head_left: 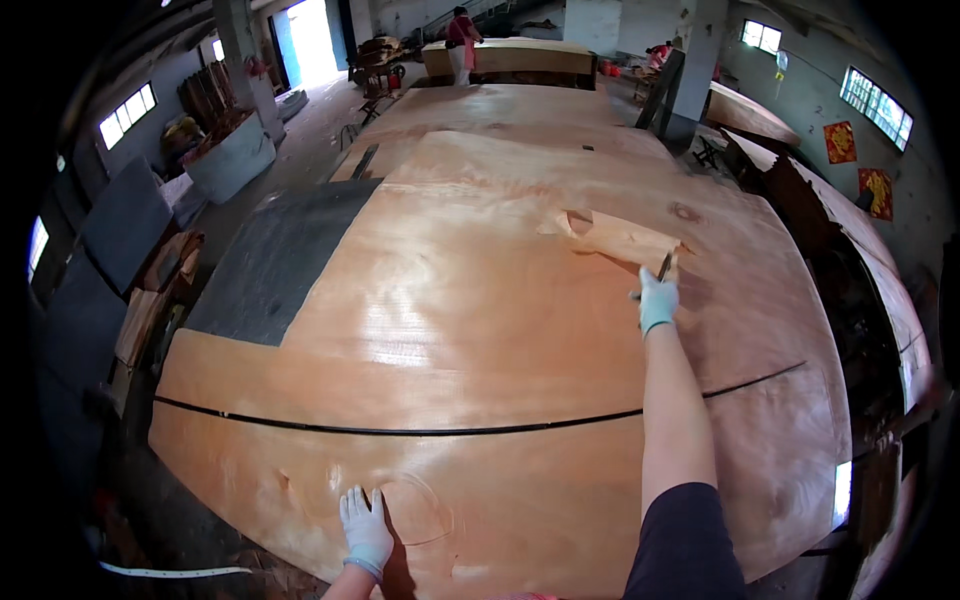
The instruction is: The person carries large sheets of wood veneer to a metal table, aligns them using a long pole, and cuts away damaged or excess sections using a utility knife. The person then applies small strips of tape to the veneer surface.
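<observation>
A broad orange-brown wood veneer sheet (480,360) covers the table in front of me. My left hand (366,528), in a pale glove, lies flat on its near edge with the fingers spread, beside a round mark. My right hand (657,298), gloved too, is stretched far out and closed round a slim dark tool (665,266); I cannot make out its exact kind. The tool's tip is close to the right end of a loose, curled veneer piece (625,238) lying on the sheet. A long thin black rod (450,432) runs crosswise between my hands, passing behind my right forearm.
A dark grey patch (285,262) shows at the sheet's left. Further stacks and a wooden bench-high pile (515,62) stand at the back, where a person (461,45) works. Pillars (700,70) and stacked boards (860,230) flank the right side. A grey bin (232,160) stands left.
</observation>
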Demonstrator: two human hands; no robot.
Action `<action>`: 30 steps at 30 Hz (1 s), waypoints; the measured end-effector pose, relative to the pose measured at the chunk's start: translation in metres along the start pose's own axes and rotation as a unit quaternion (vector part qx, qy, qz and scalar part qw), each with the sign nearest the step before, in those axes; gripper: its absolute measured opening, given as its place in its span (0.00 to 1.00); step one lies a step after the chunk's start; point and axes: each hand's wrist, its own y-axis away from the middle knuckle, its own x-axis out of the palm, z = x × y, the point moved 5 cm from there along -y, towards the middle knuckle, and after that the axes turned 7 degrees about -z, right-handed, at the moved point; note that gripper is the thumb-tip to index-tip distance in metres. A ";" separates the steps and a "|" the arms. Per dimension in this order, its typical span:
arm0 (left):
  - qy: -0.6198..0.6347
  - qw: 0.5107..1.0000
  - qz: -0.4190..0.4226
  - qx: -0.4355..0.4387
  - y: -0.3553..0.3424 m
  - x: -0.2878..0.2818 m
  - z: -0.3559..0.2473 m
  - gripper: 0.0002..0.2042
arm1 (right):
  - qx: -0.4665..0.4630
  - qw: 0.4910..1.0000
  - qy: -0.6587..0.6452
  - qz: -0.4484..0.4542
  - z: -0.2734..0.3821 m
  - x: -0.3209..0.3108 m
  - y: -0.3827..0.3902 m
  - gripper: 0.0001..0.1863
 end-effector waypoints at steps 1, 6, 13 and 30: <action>0.014 1.000 -0.011 0.000 0.002 -0.002 0.002 0.30 | 0.123 0.988 0.063 0.071 -0.025 0.003 0.022 0.19; 0.072 0.994 -0.076 0.012 0.006 -0.009 0.009 0.26 | 0.130 0.921 0.125 0.345 -0.053 -0.001 0.181 0.17; 0.031 0.999 -0.039 -0.003 -0.002 0.006 0.011 0.27 | -0.132 0.651 0.162 0.729 -0.035 -0.038 0.482 0.21; 0.177 0.959 -0.219 0.037 0.191 -0.035 0.181 0.13 | -0.356 0.603 0.315 0.640 -0.069 -0.031 0.572 0.16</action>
